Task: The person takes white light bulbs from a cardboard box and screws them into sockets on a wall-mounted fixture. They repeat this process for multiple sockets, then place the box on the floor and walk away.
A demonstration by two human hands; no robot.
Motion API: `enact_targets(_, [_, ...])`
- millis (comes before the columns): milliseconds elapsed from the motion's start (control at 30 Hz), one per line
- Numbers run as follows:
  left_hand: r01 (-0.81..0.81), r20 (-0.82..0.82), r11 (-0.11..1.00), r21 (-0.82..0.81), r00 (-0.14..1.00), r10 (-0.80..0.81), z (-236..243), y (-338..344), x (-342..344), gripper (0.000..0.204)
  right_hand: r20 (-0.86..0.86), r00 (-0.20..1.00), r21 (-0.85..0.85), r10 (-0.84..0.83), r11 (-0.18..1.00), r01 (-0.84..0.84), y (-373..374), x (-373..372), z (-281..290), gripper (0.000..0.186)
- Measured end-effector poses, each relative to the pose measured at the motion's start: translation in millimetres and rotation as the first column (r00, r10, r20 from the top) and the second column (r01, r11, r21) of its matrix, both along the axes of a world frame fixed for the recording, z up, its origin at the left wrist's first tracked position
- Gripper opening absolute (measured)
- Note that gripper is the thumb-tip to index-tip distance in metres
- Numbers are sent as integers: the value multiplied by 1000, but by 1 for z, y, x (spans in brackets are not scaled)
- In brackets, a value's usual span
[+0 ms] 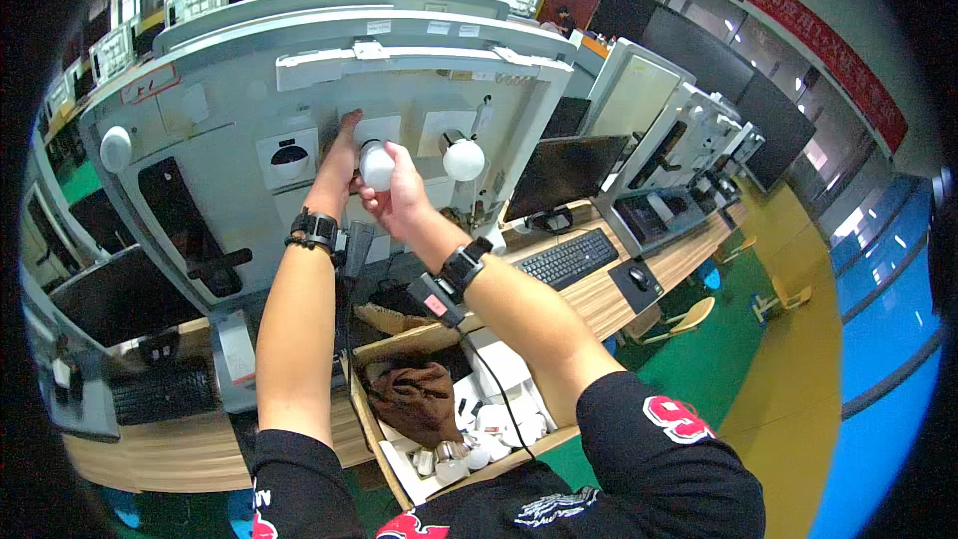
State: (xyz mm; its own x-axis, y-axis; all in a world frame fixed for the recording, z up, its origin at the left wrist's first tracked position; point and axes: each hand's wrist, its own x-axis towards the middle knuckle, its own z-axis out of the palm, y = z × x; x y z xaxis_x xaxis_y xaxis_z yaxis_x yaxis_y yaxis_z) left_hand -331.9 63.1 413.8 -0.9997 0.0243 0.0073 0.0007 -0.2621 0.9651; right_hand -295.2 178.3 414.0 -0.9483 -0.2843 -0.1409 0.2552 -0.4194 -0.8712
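A white light bulb [376, 166] projects from a square white plate [379, 130] on the upright grey panel. My right hand [399, 198] is closed around it, with the thumb along its upper right side. Beside the bulb's base, my left hand [342, 152] lies against the panel with fingers stretched upward. Part of that hand is hidden behind the bulb. A second white bulb [463, 160] sits in a holder to the right. To the left is a white plate with a dark half-round opening [289, 159].
Below my arms stands an open cardboard box [391, 469] with a brown cloth [416, 404], several bulbs and white parts. A monitor [564, 176], keyboard [569, 259] and mouse [639, 277] are on the wooden desk at right. A black cable [504, 389] hangs over the box.
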Motion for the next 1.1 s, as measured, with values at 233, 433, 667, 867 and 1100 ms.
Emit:
enact_targets(233, [-146, 43, 946, -291, 985, 165, -3, 0, -2, 75, -12, 996, -100, -85, 991, 84, -9, -10, -17, 59])
enact_targets(433, [-106, 163, 994, 19, 981, 102, -16, 33, 64, 53, -636, 758, 537, -146, 621, 571, 20, -18, -17, 47])
enact_targets(667, [-44, 221, 999, -32, 974, 50, 17, 17, 75, 44, -815, 532, 567, 228, 501, 654, 34, 12, 34, 27])
enact_targets(867, [47, 144, 977, -207, 989, -17, 15, 7, 62, 46, -843, 422, 537, 333, 558, 633, 31, 24, 30, 32])
enact_targets(1100, [151, 246, 988, -37, 960, -137, 5, -4, 62, 52, -654, 517, 667, 552, 99, 738, 25, 38, 48, 53])
